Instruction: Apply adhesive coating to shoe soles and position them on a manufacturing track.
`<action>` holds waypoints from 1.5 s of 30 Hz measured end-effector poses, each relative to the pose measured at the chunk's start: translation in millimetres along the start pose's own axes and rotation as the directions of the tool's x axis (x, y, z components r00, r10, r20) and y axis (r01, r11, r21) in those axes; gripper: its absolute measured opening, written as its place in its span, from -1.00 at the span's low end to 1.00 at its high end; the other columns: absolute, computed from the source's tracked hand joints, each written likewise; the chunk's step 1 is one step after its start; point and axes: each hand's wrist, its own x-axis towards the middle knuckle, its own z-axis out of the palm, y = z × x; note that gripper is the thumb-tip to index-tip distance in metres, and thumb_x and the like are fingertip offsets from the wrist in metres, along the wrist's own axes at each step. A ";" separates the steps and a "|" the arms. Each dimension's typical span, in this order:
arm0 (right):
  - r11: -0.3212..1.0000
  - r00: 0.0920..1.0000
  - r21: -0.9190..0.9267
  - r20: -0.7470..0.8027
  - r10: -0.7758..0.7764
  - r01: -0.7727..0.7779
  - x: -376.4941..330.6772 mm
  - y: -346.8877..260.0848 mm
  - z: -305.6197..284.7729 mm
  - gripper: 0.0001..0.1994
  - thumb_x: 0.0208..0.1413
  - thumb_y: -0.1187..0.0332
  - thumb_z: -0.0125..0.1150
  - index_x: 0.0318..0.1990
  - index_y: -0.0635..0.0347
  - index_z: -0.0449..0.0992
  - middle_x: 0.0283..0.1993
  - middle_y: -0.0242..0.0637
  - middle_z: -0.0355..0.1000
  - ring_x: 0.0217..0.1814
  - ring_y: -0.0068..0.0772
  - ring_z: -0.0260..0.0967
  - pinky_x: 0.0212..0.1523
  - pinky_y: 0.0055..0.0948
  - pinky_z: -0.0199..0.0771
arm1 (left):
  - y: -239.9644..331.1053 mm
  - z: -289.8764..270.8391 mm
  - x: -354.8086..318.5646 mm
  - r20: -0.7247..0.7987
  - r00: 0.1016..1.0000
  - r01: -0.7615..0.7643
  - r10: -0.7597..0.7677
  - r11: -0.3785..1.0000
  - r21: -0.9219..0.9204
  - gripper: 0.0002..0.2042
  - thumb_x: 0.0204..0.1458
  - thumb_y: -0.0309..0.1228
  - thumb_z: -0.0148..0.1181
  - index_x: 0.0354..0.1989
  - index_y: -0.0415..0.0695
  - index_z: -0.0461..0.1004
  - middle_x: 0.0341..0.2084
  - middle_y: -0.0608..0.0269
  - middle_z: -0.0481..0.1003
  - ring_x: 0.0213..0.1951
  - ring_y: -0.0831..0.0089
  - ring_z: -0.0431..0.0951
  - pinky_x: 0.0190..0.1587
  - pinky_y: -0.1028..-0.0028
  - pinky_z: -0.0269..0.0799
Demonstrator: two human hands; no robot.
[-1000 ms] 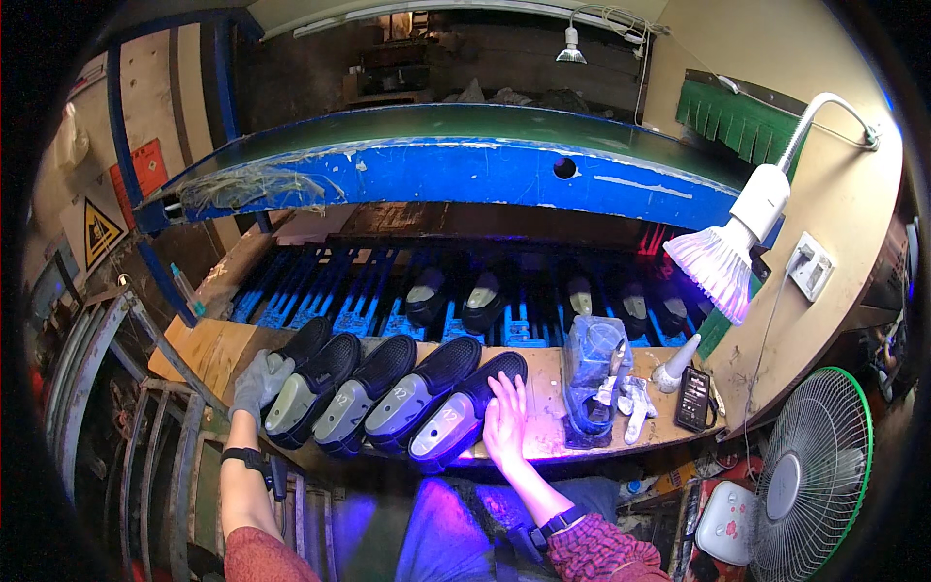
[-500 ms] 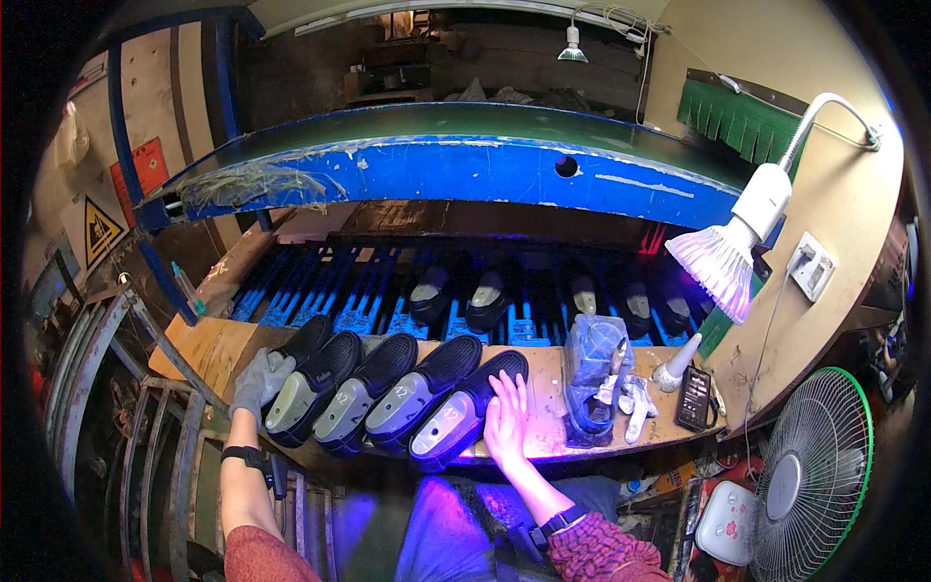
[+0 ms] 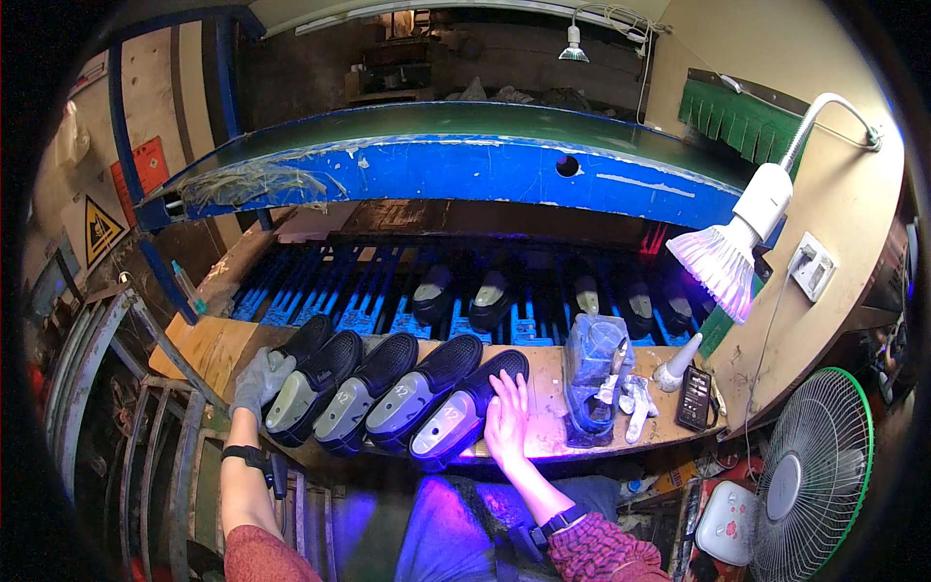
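Observation:
Several black shoes lie side by side on the wooden bench edge, toes pointing away, with grey shoe lasts inside them. At the left end, my left hand (image 3: pixel 258 380), in a grey glove, has its fingers closed over the heel end of the leftmost shoe (image 3: pixel 308 334) and hides that part. My bare right hand (image 3: pixel 506 419) rests with stretched fingers along the right side of the rightmost shoe (image 3: pixel 473 403). Between these stand a shoe (image 3: pixel 315 385), another shoe (image 3: pixel 369 393) and a third shoe (image 3: pixel 427 388), which neither hand visibly touches.
Behind the bench runs a blue slatted conveyor (image 3: pixel 407 318) carrying more lasted shoes (image 3: pixel 492 301), beneath a blue-edged shelf (image 3: pixel 456 175). On the right are a plastic container (image 3: pixel 592 373) with a brush, a black charger-like box (image 3: pixel 694 398), a lit lamp (image 3: pixel 718 267) and a fan (image 3: pixel 810 475). Metal racks (image 3: pixel 160 466) stand left.
The shoes on the conveyor have shifted slightly to the right. My hands and the shoes in the bench row stay where they were.

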 end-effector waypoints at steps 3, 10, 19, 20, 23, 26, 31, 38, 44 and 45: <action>1.000 1.000 0.002 -0.003 -0.001 0.001 -1.7 -1.3 0.0 -0.65 0.15 0.43 -0.07 0.10 0.21 0.37 0.24 -0.07 0.22 0.39 0.10 -0.08 0.34 -0.03 -0.07 | -0.6 -0.3 -1.7 0.007 1.000 0.008 -0.008 1.000 0.001 -0.26 -0.01 0.13 0.04 0.19 -0.24 0.19 0.09 -0.17 0.33 0.14 0.04 0.34 0.16 0.24 0.23; 1.000 1.000 -0.020 -0.017 -0.008 0.008 -4.0 2.7 -2.5 -0.65 0.15 0.42 -0.07 0.10 0.20 0.37 0.22 -0.07 0.22 0.39 0.11 -0.07 0.33 -0.03 -0.06 | 8.4 -1.0 -4.5 0.023 1.000 0.019 -0.020 0.999 0.030 -0.27 -0.02 0.14 0.06 0.12 -0.28 0.22 0.03 -0.23 0.36 0.09 0.00 0.38 0.12 0.21 0.25; 1.000 1.000 -0.002 -0.013 -0.002 0.002 4.0 -3.4 1.6 -0.64 0.14 0.42 -0.07 0.11 0.19 0.37 0.23 -0.07 0.22 0.41 0.09 -0.10 0.32 -0.01 -0.05 | -28.4 15.0 27.1 -0.027 0.999 -0.041 0.041 0.999 0.018 -0.22 -0.03 0.17 0.04 0.16 -0.31 0.22 0.04 -0.27 0.35 0.12 -0.07 0.33 0.14 0.20 0.23; 1.000 1.000 -0.004 -0.015 -0.003 0.002 3.7 -1.2 2.2 -0.64 0.14 0.42 -0.07 0.11 0.20 0.36 0.23 -0.06 0.22 0.41 0.09 -0.10 0.32 -0.01 -0.05 | -30.9 19.2 31.5 -0.051 0.997 -0.058 0.059 0.998 0.013 -0.22 -0.03 0.17 0.04 0.16 -0.30 0.21 0.04 -0.28 0.35 0.12 -0.08 0.33 0.14 0.20 0.23; 1.000 1.000 -0.011 -0.023 0.006 -0.006 3.4 1.0 0.5 -0.64 0.14 0.42 -0.08 0.11 0.20 0.36 0.24 -0.06 0.21 0.41 0.09 -0.10 0.31 0.00 -0.04 | -19.0 19.7 27.4 -0.007 0.998 -0.069 0.069 0.998 -0.004 -0.23 -0.03 0.15 0.05 0.16 -0.31 0.21 0.04 -0.29 0.34 0.13 -0.09 0.32 0.14 0.21 0.22; 1.000 1.000 -0.018 -0.010 0.026 -0.026 1.0 -3.4 -1.1 -0.67 0.21 0.40 -0.14 0.09 0.20 0.38 0.24 -0.06 0.22 0.40 0.11 -0.08 0.34 -0.03 -0.07 | -24.4 20.6 25.3 -0.018 0.997 -0.072 0.071 0.997 -0.007 -0.24 -0.02 0.13 0.05 0.16 -0.31 0.20 0.03 -0.28 0.35 0.12 -0.08 0.33 0.14 0.22 0.22; 0.999 0.999 -0.017 -0.013 0.048 -0.048 -1.4 1.3 -2.0 -0.64 0.15 0.38 -0.08 0.10 0.20 0.37 0.25 -0.12 0.22 0.41 0.05 -0.10 0.28 0.00 -0.01 | -9.0 20.9 17.2 0.011 0.998 -0.061 0.061 0.998 -0.029 -0.25 0.00 0.13 0.05 0.17 -0.29 0.20 0.03 -0.23 0.36 0.11 -0.04 0.36 0.13 0.24 0.23; 0.999 0.999 0.018 -0.031 0.037 -0.036 0.9 -1.9 3.0 -0.65 0.14 0.40 -0.07 0.09 0.20 0.38 0.24 -0.10 0.22 0.40 0.06 -0.10 0.29 0.00 -0.01 | -15.0 16.0 18.8 0.001 0.999 -0.049 0.050 0.998 -0.043 -0.26 0.00 0.12 0.05 0.17 -0.27 0.20 0.03 -0.22 0.37 0.09 -0.02 0.37 0.12 0.25 0.23; 0.999 0.998 0.000 -0.041 0.040 -0.040 0.0 -3.1 2.5 -0.64 0.13 0.41 -0.06 0.09 0.21 0.37 0.23 -0.11 0.23 0.40 0.06 -0.08 0.29 0.00 -0.01 | -10.1 15.3 15.5 -0.014 0.999 -0.039 0.038 0.999 -0.035 -0.27 -0.01 0.13 0.05 0.17 -0.25 0.21 0.04 -0.23 0.36 0.10 -0.04 0.36 0.11 0.23 0.24; 0.999 0.999 -0.006 -0.037 0.039 -0.039 -0.8 -3.8 4.4 -0.64 0.12 0.41 -0.06 0.09 0.21 0.37 0.23 -0.11 0.23 0.40 0.05 -0.08 0.28 0.00 -0.01 | -14.9 16.8 16.4 -0.028 0.999 -0.038 0.037 0.999 -0.032 -0.27 -0.01 0.13 0.05 0.16 -0.25 0.22 0.04 -0.23 0.36 0.10 -0.05 0.35 0.11 0.22 0.24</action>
